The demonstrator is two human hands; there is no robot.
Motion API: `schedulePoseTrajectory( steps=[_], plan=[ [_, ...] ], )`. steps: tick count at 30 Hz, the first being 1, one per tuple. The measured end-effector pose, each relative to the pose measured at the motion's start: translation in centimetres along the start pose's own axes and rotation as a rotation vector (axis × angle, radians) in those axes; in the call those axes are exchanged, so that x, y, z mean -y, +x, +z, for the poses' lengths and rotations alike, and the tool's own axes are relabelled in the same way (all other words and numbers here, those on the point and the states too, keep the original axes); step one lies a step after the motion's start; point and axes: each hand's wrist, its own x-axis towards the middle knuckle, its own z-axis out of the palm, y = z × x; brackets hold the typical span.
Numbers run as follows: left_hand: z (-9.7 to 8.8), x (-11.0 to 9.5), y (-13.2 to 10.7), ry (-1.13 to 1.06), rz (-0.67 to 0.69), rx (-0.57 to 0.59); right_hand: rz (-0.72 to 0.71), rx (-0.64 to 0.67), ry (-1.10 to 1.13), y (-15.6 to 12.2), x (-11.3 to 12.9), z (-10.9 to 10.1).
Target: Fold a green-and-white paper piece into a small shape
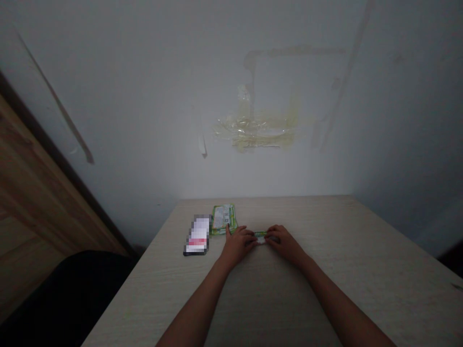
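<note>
My left hand and right hand each have fingers closed on one end of a small green sachet, low over the bench. A larger green packet lies just beyond, to the left.

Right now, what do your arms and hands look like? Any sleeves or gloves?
Both are bare. The left hand and right hand wear no gloves, and no ring, watch or bracelet shows in the dim light. The left forearm and right forearm show no sleeves as far as the picture's lower edge.
</note>
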Motion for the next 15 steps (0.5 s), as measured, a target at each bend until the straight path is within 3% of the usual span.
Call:
schedulePoseTrajectory(
  steps=[15],
  plan=[
    [-0.36, -0.49, -0.06, -0.032, 0.001, -0.007, -0.007, -0.006, -0.010, -0.08, -0.22, 0.04]
  ],
)
